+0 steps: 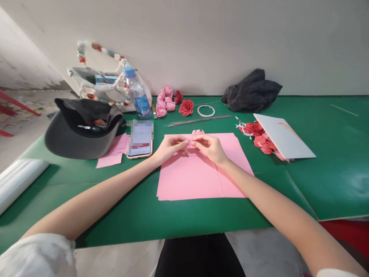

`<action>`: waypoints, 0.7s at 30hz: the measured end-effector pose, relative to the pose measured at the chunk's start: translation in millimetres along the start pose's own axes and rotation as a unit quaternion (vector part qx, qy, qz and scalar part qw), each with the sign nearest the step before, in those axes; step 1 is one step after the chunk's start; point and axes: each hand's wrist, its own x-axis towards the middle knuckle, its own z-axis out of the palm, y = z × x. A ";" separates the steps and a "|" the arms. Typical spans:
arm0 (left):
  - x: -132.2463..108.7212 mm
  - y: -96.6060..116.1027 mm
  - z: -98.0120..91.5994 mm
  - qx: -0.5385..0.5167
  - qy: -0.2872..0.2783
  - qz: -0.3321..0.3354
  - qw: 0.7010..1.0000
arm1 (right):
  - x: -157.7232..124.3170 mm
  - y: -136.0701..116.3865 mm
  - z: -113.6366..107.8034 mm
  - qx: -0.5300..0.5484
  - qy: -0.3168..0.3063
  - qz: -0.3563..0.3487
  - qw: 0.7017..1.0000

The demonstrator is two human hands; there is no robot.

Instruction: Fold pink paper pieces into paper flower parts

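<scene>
Left hand (170, 149) and right hand (210, 148) are centered over the pink paper sheets (198, 177), fingers curled inward, tips almost meeting. Both are in a narrow pinch on a small folded pink paper piece (193, 137), held between the two sets of fingertips, with its top poking out just above the right fingers. Fold detail is mostly hidden by the fingers. Piece sits just over the sheets; can't tell if it touches them. Phone (140, 139) is just beside the left hand, thin wires (198, 120) lie just beyond the sheets. Further back: pink paper roses (164, 100), a red paper rose (186, 107). Right: red paper pieces (261, 139) by a white card (284, 135).
</scene>
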 end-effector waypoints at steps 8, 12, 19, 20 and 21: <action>-1.4 0.4 -0.1 0.047 -0.002 0.016 0.999 | -4.7 -2.0 1.5 -0.010 -0.035 -0.028 0.999; -1.8 0.7 -0.2 0.046 0.006 0.011 0.999 | -4.4 -3.2 1.0 0.000 -0.036 -0.007 0.999; -0.6 -2.9 0.0 0.041 0.049 0.018 0.998 | -1.3 1.4 0.4 0.036 -0.028 0.058 0.997; -0.6 -3.4 0.0 0.049 0.047 0.019 0.998 | -1.3 1.6 0.5 0.034 -0.029 0.057 0.997; -0.7 -3.6 0.0 0.058 0.044 0.021 0.997 | -1.5 1.6 0.5 0.029 -0.030 0.054 0.998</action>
